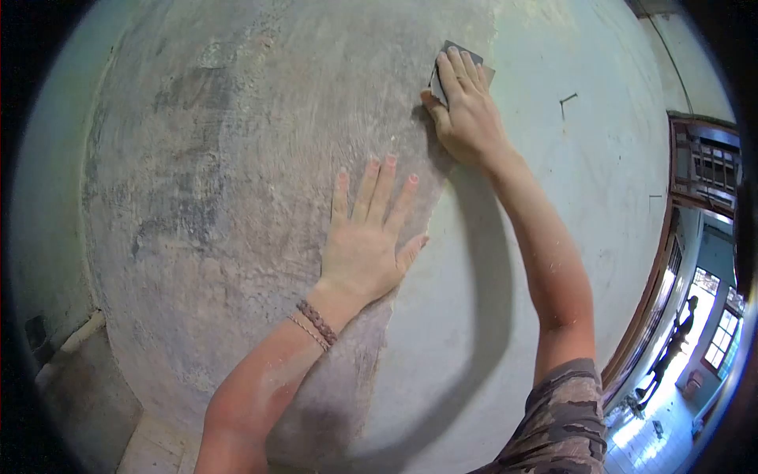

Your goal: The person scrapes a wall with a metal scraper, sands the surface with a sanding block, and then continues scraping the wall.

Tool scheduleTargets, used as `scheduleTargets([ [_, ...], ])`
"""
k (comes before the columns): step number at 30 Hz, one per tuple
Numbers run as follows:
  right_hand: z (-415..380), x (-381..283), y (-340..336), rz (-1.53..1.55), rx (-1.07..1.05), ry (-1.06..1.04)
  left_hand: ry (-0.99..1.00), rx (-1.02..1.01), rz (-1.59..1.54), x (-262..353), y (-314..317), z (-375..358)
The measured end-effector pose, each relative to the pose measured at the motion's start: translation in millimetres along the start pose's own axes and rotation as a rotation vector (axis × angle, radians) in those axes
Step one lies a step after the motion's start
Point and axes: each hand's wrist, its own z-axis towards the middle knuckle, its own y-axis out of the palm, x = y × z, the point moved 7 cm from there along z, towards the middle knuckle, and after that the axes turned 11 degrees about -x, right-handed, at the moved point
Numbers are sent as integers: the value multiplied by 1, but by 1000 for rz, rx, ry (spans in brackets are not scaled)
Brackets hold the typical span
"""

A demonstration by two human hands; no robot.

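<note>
My left hand lies flat against the wall with its fingers spread, holding nothing. Its fingertips are pale with dust, and braided bracelets circle the wrist. Higher up and to the right, my right hand presses a flat dark grey piece, which looks like folded sandpaper, to the wall. The thumb grips its left edge, and the fingers cover most of it. Both hands are near the border between the bare, rough grey-brown plaster on the left and the pale green painted wall on the right.
A nail sticks out of the painted wall right of my right hand, with a smaller one further right. At far right, a wooden-framed opening shows a bright tiled room and a person standing there. A ledge is at lower left.
</note>
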Motion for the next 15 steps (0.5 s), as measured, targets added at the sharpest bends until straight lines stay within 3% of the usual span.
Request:
scheduleTargets([
  [1, 19, 16, 3, 4, 6, -2, -12, -33, -21, 0, 2, -1],
  [3, 75, 80, 25, 87, -192, 114, -8, -37, -23, 1, 2, -1],
  [5, 98, 100, 31, 100, -138, 208, -9, -38, -16, -2, 1, 0],
  [7, 87, 90, 29, 110, -98, 301, 15, -39, -9, -2, 2, -2],
  [9, 33, 29, 8, 18, -36, 129, 18, -37, -7, -6, 2, -10],
  [12, -2, 1, 1, -10, -24, 74, 18, -32, -1, -7, 0, -12],
  [13, 18, 21, 5, -3, -21, 76, 12, -52, -10, -6, 2, -13],
  [15, 74, 89, 24, 116, -209, 244, 19, -52, -18, -5, 2, -12],
])
